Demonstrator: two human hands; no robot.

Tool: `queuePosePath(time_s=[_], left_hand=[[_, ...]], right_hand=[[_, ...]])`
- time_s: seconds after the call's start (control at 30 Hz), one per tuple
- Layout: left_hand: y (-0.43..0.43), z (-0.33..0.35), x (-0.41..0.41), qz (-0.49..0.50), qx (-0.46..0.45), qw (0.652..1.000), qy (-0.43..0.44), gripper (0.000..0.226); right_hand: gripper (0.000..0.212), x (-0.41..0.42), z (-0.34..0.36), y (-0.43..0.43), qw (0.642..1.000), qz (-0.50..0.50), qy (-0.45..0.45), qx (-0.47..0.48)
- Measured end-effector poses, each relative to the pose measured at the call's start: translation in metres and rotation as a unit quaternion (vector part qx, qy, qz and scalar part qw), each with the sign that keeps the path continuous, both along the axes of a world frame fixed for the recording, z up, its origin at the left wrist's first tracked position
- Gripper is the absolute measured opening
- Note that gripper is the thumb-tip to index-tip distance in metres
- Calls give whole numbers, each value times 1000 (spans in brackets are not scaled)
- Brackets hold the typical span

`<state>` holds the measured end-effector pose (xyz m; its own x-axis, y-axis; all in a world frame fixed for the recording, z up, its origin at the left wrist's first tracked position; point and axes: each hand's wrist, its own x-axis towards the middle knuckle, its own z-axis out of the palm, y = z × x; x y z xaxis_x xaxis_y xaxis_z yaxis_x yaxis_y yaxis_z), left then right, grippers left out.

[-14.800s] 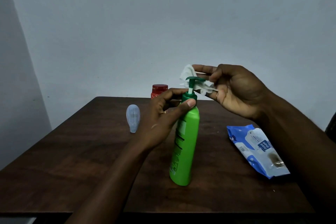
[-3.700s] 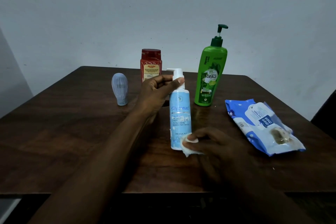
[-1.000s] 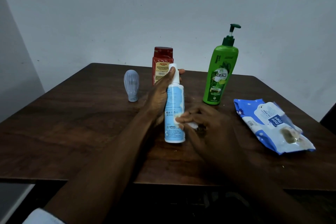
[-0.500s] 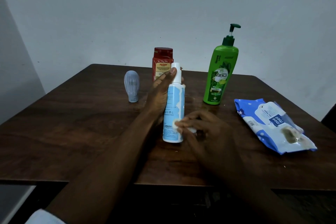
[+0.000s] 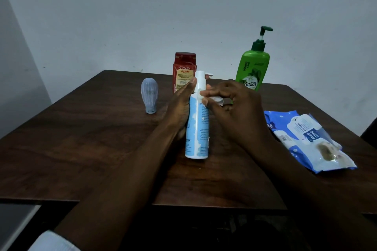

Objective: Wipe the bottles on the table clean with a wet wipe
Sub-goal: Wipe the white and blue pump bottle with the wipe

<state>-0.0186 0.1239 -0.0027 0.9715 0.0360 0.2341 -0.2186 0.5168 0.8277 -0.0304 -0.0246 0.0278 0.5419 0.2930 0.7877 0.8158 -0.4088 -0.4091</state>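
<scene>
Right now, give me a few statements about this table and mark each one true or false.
1. The left hand grips the light blue pump bottle. True.
2. The right hand holds the wet wipe at the bottle's base. False: it is up at the neck, just below the pump.
3. The green Vatika pump bottle lies on its side. False: it stands upright.
4. The Mee Mee wet wipes pack lies flat on the table. True.
</scene>
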Motion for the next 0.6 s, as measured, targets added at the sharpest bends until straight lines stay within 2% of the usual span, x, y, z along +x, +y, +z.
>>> queuePosePath(time_s=[0.2,0.4,0.6], left_hand=[[-1,0,2,-11,-44,999,2,33],[3,-6,10,-1,-60,998,1,38],[6,-12,13,43,-14,999,2,37]], right_hand=[[18,-2,-4,-1,1000,-1,-17,-8],[16,-14,-20,-4,999,18,-1,-38],[15,-44,-50,-16,998,35,8,-56]])
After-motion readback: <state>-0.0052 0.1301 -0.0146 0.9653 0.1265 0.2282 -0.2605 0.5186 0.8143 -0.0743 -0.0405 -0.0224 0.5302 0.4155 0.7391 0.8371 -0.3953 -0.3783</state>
